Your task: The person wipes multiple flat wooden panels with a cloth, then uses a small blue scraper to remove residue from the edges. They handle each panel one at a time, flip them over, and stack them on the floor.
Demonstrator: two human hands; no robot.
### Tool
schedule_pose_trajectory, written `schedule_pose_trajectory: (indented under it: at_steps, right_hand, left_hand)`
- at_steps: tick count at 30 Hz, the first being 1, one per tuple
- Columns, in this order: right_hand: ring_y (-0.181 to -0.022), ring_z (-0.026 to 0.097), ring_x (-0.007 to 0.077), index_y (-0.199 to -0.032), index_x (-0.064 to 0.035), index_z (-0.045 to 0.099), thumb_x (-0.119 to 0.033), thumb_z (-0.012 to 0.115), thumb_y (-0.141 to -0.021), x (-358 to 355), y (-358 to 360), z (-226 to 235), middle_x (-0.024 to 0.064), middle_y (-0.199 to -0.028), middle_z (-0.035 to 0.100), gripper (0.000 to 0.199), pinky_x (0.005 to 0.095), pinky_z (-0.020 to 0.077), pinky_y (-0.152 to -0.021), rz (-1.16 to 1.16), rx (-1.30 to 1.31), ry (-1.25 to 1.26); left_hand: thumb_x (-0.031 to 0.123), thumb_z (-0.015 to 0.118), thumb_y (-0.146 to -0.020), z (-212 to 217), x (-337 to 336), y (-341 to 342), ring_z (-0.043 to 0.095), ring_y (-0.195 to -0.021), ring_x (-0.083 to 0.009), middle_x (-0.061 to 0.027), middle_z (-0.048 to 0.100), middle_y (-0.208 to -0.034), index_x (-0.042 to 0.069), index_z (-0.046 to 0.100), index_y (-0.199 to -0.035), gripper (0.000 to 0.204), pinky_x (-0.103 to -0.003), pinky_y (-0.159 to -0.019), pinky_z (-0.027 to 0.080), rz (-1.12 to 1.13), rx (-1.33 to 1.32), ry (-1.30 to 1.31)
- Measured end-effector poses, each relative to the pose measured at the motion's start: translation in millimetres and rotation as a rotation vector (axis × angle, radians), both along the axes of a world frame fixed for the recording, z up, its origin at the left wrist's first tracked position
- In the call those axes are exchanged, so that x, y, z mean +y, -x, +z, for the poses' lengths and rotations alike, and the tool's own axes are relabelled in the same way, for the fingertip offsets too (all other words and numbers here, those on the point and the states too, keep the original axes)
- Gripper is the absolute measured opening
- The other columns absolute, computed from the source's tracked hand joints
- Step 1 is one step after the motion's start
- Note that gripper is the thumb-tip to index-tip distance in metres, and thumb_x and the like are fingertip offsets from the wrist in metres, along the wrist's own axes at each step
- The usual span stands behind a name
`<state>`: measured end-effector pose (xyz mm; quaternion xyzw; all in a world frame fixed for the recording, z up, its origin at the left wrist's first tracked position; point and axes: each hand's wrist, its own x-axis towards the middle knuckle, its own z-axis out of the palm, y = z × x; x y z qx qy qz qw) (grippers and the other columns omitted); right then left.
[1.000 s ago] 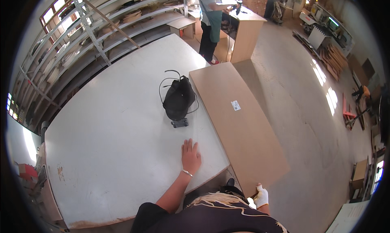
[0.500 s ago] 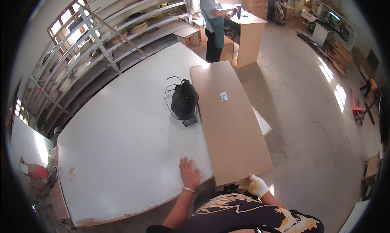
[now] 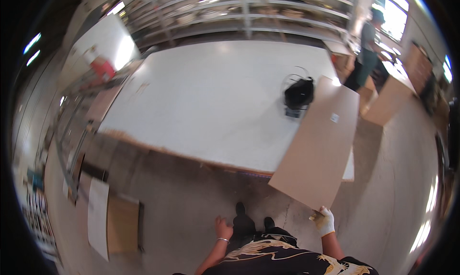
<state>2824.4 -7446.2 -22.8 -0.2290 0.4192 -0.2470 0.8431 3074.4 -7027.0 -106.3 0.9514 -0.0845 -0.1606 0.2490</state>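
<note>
My right hand (image 3: 324, 222), in a white work glove with bare fingertips, is at the near corner of a long light-brown board (image 3: 318, 140). Its fingers close on the board's near end, though blur softens the exact contact. The board lies slantwise along the right part of a large white-topped table (image 3: 206, 97), its near end jutting past the table edge. My left hand (image 3: 223, 228), bare with a band at the wrist, hangs over the floor, empty, fingers loosely apart. A black bag-like object (image 3: 299, 93) with a cable rests on the table beside the board.
A person in a green apron (image 3: 368, 59) stands at a wooden workbench (image 3: 390, 95), far right. Long shelves (image 3: 249, 13) line the back. Upright panels (image 3: 108, 222) stand at the lower left, near a metal frame (image 3: 69, 169) and a red object (image 3: 103, 69).
The view has swung left. My left hand has come off the tabletop and now hangs over the floor. My right hand has shifted along the board's near end to its corner.
</note>
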Motion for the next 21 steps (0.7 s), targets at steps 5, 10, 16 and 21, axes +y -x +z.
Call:
schedule_pose_trajectory:
  at_steps: [5,10,16,21]
  right_hand:
    - [-0.077,0.065,0.0298,-0.105,-0.0172,0.064,-0.048,0.065,-0.099,-12.3,8.0,-20.1,0.0113,-0.094,0.069,0.031,0.0495,0.0549,-0.058,0.128,0.153,0.116]
    - [-0.055,0.053,0.0272,-0.110,-0.0186,0.068,-0.076,0.055,-0.095,-49.7,-2.4,-50.7,0.0075,-0.078,0.064,0.060,0.0454,0.0452,-0.047,0.109,0.521,0.278]
    - [-0.068,0.055,0.0276,-0.101,-0.0143,0.071,-0.070,0.053,-0.096,7.5,-67.0,-59.9,0.0082,-0.091,0.068,0.058,0.0504,0.0462,-0.065,0.264,0.779,0.197]
    - [-0.095,0.064,0.0396,-0.106,-0.0120,0.068,-0.039,0.062,-0.097,351.8,-183.2,-104.2,0.0160,-0.108,0.069,0.029,0.0546,0.0527,-0.081,2.084,0.498,2.078]
  left_hand:
    - [0.021,0.059,-0.095,-64.6,218.9,159.0,0.073,-0.113,-0.0371,-0.0150,0.077,-0.121,0.009,0.081,-0.112,0.030,-0.052,-0.095,0.056,-0.034,0.518,-0.563]
    - [0.021,0.059,-0.096,-93.1,329.0,314.1,0.079,-0.099,-0.0297,-0.0073,0.082,-0.105,0.014,0.085,-0.101,0.027,-0.047,-0.081,0.060,0.299,0.483,-0.637]
    - [0.025,0.059,-0.095,-132.1,369.5,406.4,0.078,-0.102,-0.0320,-0.0084,0.082,-0.105,0.017,0.084,-0.100,0.026,-0.051,-0.084,0.060,0.535,0.710,-0.423]
    - [0.031,0.067,-0.090,-132.8,421.9,488.8,0.079,-0.094,-0.0299,-0.0113,0.081,-0.098,0.018,0.084,-0.095,0.023,-0.048,-0.078,0.061,0.531,0.643,-0.305]
